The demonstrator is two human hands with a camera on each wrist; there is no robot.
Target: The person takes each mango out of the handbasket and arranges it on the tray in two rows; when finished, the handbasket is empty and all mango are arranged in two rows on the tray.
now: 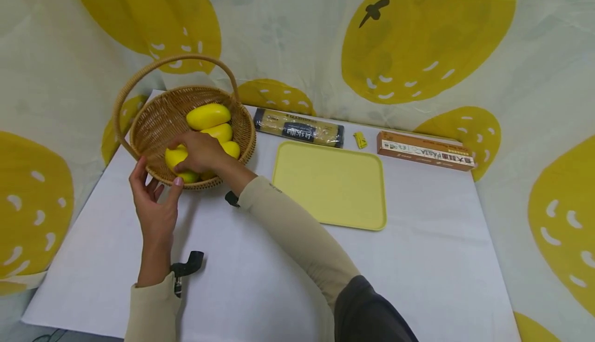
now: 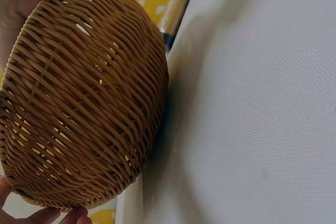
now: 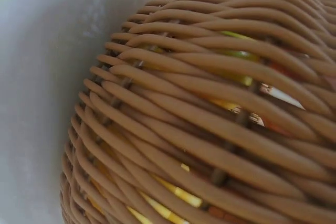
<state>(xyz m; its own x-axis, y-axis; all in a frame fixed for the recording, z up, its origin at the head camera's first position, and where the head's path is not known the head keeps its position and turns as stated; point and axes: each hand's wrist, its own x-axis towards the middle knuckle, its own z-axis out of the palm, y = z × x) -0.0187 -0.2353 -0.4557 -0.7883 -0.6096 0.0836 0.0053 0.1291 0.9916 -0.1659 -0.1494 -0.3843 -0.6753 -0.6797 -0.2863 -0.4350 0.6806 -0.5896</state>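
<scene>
A wicker basket (image 1: 155, 125) with a tall hoop handle stands at the left of the table and holds several yellow mangoes (image 1: 208, 117). My left hand (image 1: 155, 210) grips its near left rim, thumb and fingers spread along the edge; fingertips (image 2: 73, 216) show against the weave in the left wrist view. Reaching over the near rim, my right hand (image 1: 201, 152) holds a yellow mango (image 1: 173, 161) inside the basket. Part of that mango is hidden behind the fingers. The right wrist view is mostly filled by the basket's woven side (image 3: 210, 98).
A pale yellow tray (image 1: 332, 187) lies right of the basket. Behind it are a dark and gold spaghetti pack (image 1: 299, 127), a small yellow packet (image 1: 360, 140) and a brown pasta box (image 1: 425, 151). Fruit-print cloth (image 1: 288, 32) hangs along the table's back edge.
</scene>
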